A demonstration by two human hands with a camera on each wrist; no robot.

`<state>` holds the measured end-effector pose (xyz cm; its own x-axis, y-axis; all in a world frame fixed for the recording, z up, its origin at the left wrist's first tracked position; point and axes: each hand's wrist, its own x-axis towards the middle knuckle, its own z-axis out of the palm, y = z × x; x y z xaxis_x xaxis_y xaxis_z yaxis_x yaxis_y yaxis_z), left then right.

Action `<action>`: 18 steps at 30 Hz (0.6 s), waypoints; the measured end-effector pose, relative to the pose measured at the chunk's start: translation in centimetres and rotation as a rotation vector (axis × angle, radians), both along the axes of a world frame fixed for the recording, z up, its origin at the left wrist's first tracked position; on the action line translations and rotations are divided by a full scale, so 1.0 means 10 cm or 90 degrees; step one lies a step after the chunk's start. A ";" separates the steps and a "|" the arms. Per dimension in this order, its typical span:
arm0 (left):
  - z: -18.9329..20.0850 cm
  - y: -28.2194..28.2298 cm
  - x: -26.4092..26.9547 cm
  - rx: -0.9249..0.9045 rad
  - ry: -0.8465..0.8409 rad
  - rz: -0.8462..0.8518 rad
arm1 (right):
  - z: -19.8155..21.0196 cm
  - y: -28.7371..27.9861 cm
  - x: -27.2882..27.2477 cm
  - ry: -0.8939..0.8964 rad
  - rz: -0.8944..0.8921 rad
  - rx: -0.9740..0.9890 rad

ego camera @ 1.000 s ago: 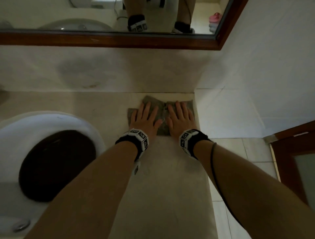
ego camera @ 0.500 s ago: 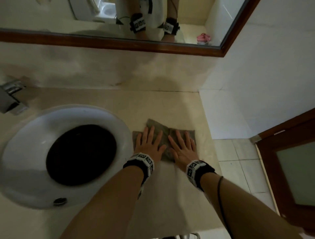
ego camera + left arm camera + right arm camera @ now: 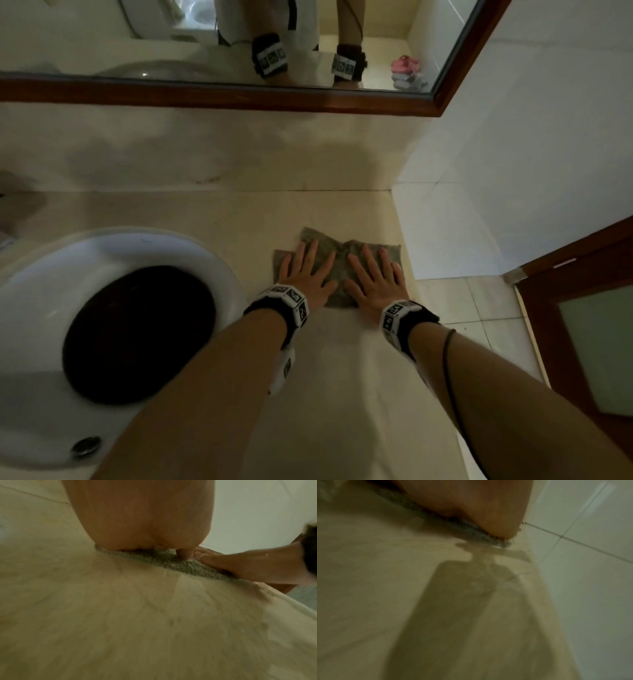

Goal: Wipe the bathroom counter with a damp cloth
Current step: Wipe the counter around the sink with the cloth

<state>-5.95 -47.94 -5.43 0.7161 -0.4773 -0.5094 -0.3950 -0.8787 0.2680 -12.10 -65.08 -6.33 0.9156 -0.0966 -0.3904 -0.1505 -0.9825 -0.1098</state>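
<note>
A grey damp cloth [image 3: 337,270] lies flat on the beige bathroom counter [image 3: 342,394], near its right edge. My left hand [image 3: 306,274] presses on the cloth's left half with straight, spread fingers. My right hand [image 3: 375,277] presses flat on the right half beside it. In the left wrist view the palm [image 3: 142,520] sits on the cloth [image 3: 187,566] with the right hand [image 3: 248,566] alongside. In the right wrist view the heel of my hand [image 3: 479,509] bears on the cloth's edge [image 3: 471,532], and a wet streak [image 3: 479,555] shows behind it.
A white basin [image 3: 30,308] with a dark bowl sits left of the cloth. A wood-framed mirror [image 3: 239,96] hangs above the backsplash. White tiled wall [image 3: 513,171] bounds the counter's right end, with floor tiles [image 3: 462,308] and a wooden door [image 3: 582,325] below.
Both hands have slid the cloth from the back wall toward the counter's front, staying flat on it; over the last half second they hardly moved.
</note>
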 end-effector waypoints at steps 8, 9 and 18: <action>-0.05 -0.62 0.53 0.001 -0.066 0.044 | -0.01 -0.57 0.78 -0.028 0.035 -0.006; -0.05 -0.67 0.59 0.004 -0.068 0.048 | -0.02 -0.64 0.87 -0.029 0.042 0.007; -0.10 -0.96 0.93 0.001 -0.124 0.090 | -0.03 -0.75 1.24 -0.091 0.041 0.034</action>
